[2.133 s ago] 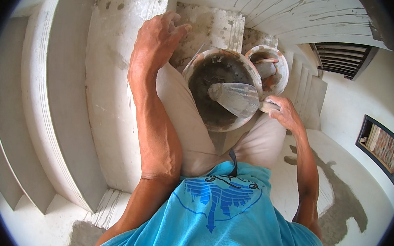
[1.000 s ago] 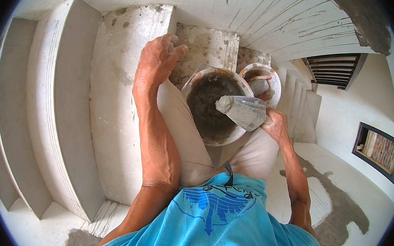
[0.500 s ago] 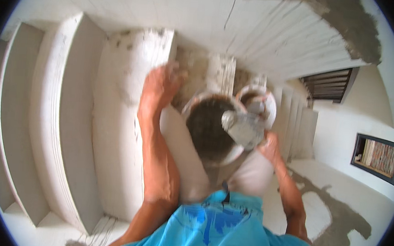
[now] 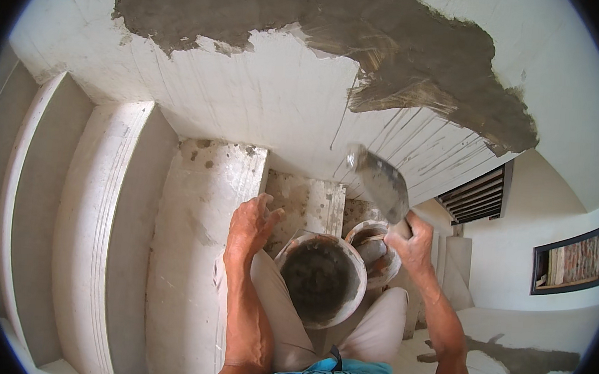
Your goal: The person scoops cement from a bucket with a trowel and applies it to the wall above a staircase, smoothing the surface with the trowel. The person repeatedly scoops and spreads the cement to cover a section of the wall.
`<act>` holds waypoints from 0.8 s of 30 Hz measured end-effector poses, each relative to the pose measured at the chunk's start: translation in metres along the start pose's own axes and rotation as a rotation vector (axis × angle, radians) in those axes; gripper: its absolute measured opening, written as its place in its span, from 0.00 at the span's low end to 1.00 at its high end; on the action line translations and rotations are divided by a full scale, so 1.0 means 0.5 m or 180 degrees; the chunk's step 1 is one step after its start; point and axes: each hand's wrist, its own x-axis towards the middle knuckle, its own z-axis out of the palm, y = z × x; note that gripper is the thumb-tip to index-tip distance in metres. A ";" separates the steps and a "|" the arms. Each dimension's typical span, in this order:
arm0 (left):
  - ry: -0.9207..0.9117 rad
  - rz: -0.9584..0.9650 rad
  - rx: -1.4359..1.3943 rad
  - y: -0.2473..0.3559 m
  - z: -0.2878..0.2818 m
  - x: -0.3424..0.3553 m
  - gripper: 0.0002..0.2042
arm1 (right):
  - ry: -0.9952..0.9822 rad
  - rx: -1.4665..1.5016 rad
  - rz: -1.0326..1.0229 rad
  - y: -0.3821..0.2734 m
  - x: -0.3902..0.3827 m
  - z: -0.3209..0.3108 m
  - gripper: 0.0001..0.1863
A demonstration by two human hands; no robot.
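My right hand [image 4: 413, 243] grips a trowel [image 4: 383, 186] by its handle, lifting it above the buckets toward the white wall [image 4: 264, 94]; grey material coats its blade. My left hand [image 4: 248, 228] is open and holds nothing, its fingers loosely bent and apart, over my left leg beside a step edge. Between my legs sits a large white bucket [image 4: 359, 288] holding wet grey mortar [image 4: 314, 278]. A smaller white bucket [image 4: 392, 266] with tools in it stands behind it at the right, partly behind my right hand.
Concrete steps [image 4: 83, 206] fill the left side, and more lie beyond the buckets. An irregular grey mortar patch [image 4: 420, 49] spreads across the wall above. At the right are a slatted dark opening [image 4: 480, 193], a framed opening [image 4: 569, 258] and a lower floor with grey patches [image 4: 523, 369].
The view has tilted up, bringing the wall patch into sight. The trowel, earlier over the large bucket, has risen out of it toward the wall in my right hand.
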 end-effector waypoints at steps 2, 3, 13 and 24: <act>0.0007 0.0044 -0.0048 0.003 0.008 0.006 0.22 | 0.0178 -0.0011 -0.0182 -0.044 0.040 -0.023 0.15; 0.0022 0.0059 -0.0060 0.004 0.009 0.009 0.22 | 0.0274 -0.0005 -0.0322 -0.062 0.058 -0.028 0.15; -0.0022 0.0060 0.0006 0.007 -0.001 0.003 0.21 | 0.0155 -0.0274 -0.0535 -0.160 0.173 -0.038 0.12; -0.0088 -0.0052 0.0042 0.010 -0.001 0.006 0.23 | -0.0225 0.0241 -0.0139 -0.218 0.232 -0.056 0.08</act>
